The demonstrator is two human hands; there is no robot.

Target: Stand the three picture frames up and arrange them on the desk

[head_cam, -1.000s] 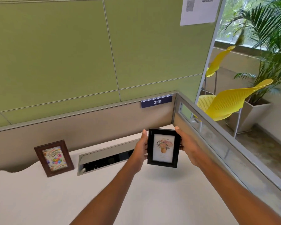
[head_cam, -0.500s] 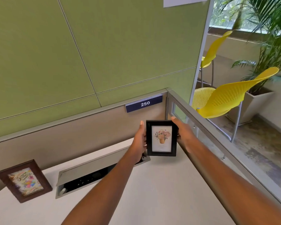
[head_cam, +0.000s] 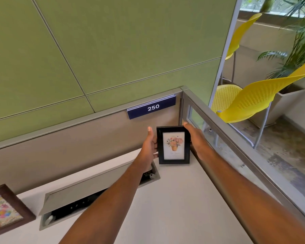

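Observation:
A black picture frame (head_cam: 173, 145) with a flower-pot print stands upright at the far right corner of the white desk (head_cam: 174, 208), its bottom edge at the desk surface. My left hand (head_cam: 149, 147) grips its left side and my right hand (head_cam: 195, 140) holds its right side. A brown wooden frame (head_cam: 5, 210) with a colourful print stands upright at the far left, cut off by the image edge. No third frame is in view.
An open cable tray with a raised grey lid (head_cam: 88, 192) is set into the desk between the two frames. A beige partition with a blue "250" sign (head_cam: 151, 108) runs behind. A glass side panel (head_cam: 236, 155) bounds the right; yellow chairs (head_cam: 253, 103) lie beyond.
Both hands have carried the black frame farther back and down into the desk's right corner. The view has shifted right, pushing the brown frame toward the left edge.

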